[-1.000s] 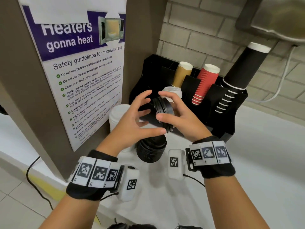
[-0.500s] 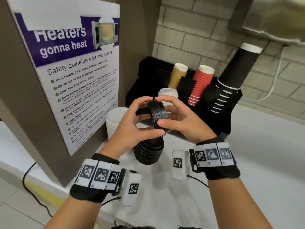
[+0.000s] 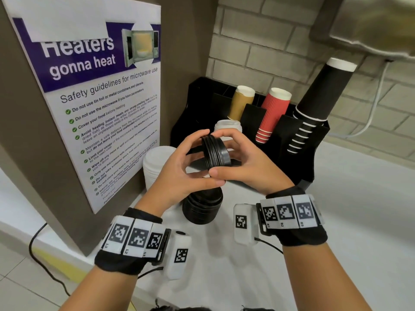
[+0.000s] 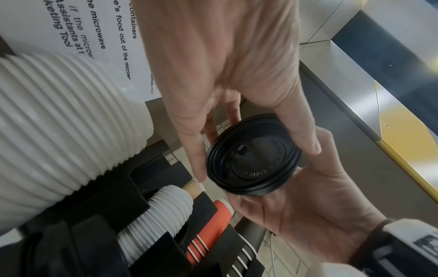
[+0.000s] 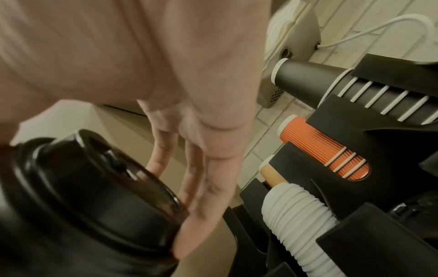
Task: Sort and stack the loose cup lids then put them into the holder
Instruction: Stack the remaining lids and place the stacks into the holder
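Note:
I hold a short stack of black lids [image 3: 216, 151] on edge between both hands, above the counter. My left hand [image 3: 190, 151] curls round its left side, thumb under and fingers over the rim. My right hand [image 3: 242, 153] pinches its right side with thumb and forefinger. The left wrist view shows one face of the black lids [image 4: 253, 155] with my right hand [image 4: 308, 206] cupped behind it. The right wrist view shows the black lids [image 5: 94, 187] against my fingers [image 5: 208, 180]. A taller black lid stack [image 3: 202, 209] stands on the counter below. The black holder [image 3: 305, 151] stands behind.
A white lid stack [image 3: 155, 169] stands on the counter by the poster panel [image 3: 94, 104]. The holder carries white lids [image 3: 226, 127], tan cups [image 3: 241, 104], red cups [image 3: 274, 113] and black cups [image 3: 318, 97]. White counter [image 3: 336, 221] stretches to the right.
My left fingers, spread a second ago, have closed over the rim of the held lids. Both hands now press the small stack together, and it sits a little higher.

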A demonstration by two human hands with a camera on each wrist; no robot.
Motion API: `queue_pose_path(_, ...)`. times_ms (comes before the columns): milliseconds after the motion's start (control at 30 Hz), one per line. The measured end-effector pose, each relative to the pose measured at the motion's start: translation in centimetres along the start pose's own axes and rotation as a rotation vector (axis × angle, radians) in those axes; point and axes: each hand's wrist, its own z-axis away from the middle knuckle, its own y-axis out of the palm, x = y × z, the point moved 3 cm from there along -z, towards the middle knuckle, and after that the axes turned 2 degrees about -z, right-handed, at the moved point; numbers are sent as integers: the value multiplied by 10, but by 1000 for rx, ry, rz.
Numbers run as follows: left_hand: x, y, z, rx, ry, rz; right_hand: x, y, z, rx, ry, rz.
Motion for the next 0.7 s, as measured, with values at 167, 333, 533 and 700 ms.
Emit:
queue_pose_path(167, 1, -7, -1, -93, -41, -50, -2, -10, -3, -35, -30, 13)
queue_pose_path(333, -12, -32, -1, -311, -18, -181, -14, -76, -18, -384, -50, 87)
queue_pose_path(533, -16, -51, 3, -385, -33, -185, -70, -128, -43, -374, 213, 516)
queue_pose_path(700, -14, -47, 5, -369, -62, -224, -103, -117, -59, -146, 348, 853)
